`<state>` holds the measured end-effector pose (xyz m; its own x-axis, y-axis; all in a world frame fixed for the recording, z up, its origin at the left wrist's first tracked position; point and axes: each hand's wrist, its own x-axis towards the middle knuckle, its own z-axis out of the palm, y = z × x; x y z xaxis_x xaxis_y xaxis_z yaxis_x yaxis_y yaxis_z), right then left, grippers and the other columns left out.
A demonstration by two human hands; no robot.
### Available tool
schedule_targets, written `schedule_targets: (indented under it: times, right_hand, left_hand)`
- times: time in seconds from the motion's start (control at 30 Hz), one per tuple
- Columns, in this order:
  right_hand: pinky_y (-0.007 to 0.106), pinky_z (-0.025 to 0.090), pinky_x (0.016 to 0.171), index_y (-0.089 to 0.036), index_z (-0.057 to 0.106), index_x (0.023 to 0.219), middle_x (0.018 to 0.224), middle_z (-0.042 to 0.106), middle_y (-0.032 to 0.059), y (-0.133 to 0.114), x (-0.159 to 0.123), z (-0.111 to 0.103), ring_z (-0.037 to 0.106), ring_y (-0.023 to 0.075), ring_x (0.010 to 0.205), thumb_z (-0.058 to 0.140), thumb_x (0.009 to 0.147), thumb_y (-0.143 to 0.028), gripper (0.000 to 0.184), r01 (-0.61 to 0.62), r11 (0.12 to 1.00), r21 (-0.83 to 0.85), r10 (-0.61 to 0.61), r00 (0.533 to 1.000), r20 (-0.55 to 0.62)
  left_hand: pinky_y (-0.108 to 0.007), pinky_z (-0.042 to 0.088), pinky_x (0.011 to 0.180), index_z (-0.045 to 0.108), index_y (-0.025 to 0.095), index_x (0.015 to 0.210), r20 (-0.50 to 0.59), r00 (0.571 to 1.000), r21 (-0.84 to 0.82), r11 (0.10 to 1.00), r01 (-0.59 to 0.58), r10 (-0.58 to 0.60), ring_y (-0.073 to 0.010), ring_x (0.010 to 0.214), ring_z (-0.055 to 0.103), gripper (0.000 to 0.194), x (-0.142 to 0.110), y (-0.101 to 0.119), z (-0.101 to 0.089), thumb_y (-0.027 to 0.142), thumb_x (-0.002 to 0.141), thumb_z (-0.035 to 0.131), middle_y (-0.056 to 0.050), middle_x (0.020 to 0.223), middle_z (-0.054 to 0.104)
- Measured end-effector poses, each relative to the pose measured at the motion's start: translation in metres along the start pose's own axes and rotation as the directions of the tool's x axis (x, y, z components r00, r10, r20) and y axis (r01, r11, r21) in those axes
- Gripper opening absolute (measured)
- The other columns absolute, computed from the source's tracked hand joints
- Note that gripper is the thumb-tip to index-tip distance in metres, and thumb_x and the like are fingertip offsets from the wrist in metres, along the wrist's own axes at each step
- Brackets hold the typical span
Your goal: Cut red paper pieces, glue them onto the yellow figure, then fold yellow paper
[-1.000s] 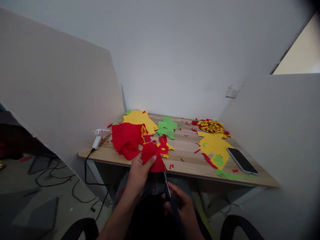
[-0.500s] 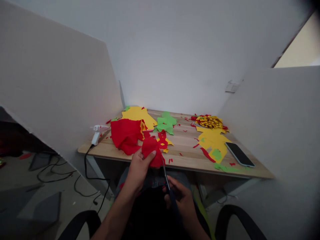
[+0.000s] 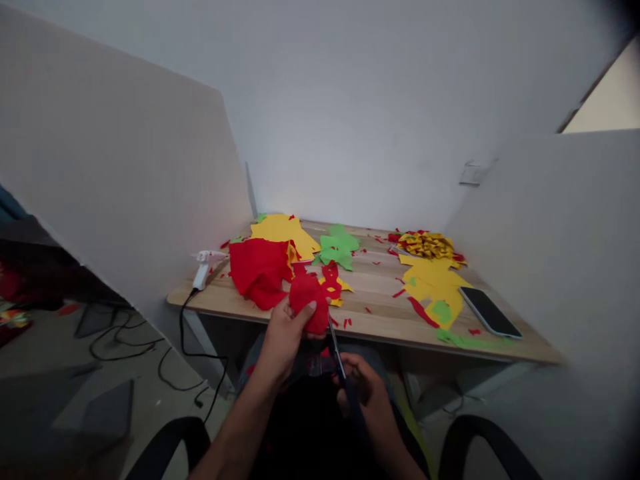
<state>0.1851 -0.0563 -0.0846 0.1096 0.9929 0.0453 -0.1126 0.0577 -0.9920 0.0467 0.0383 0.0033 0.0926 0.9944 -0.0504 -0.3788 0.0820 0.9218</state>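
Note:
My left hand (image 3: pixel 287 333) pinches a piece of red felt-like material (image 3: pixel 309 300) between thumb and fingers, just above the table's front edge. The piece has a rounded outline. In my right hand (image 3: pixel 364 387) is a pair of scissors (image 3: pixel 337 353) with dark handles, the blades pointing up at the red piece's lower right edge. Whether the blades touch the piece I cannot tell. Behind it lies a red cut-out with holes (image 3: pixel 331 280) on yellow material. A large crumpled red sheet (image 3: pixel 257 270) rests left of my left hand.
A white glue gun (image 3: pixel 202 272) with a black cord stands at the table's left end. Yellow sheets (image 3: pixel 283 230), green pieces (image 3: pixel 339 247) and red scraps lie about. A ruffled yellow-red bundle (image 3: pixel 427 245) and a phone (image 3: pixel 490 312) are on the right. Partitions flank the wooden table (image 3: pixel 380 300).
The view has shifted slightly, so the table appears farther right. The red piece's lower right edge looks rounder and narrower, and a small red bit shows below it. Both hands keep their hold.

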Motion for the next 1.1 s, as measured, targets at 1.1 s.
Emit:
schedule_targets:
  times: [1.1]
  right_hand:
    - [0.024, 0.05, 0.072, -0.023, 0.065, 0.108, 0.092, 0.069, 0.0025, -0.0077, 0.0049, 0.0, 0.063, 0.016, 0.08, 0.08, 0.066, -0.044, 0.049, 0.078, 0.997, 0.008, -0.078, 0.996, 0.041]
  left_hand:
    - [-0.036, 0.056, 0.084, 0.065, 0.011, 0.107, 0.179, 0.984, 0.092, 0.996, -0.015, -0.002, -0.0262, 0.091, 0.073, 0.044, 0.0034, -0.0079, -0.008, 0.031, 0.071, 0.078, -0.015, 0.103, 0.077]
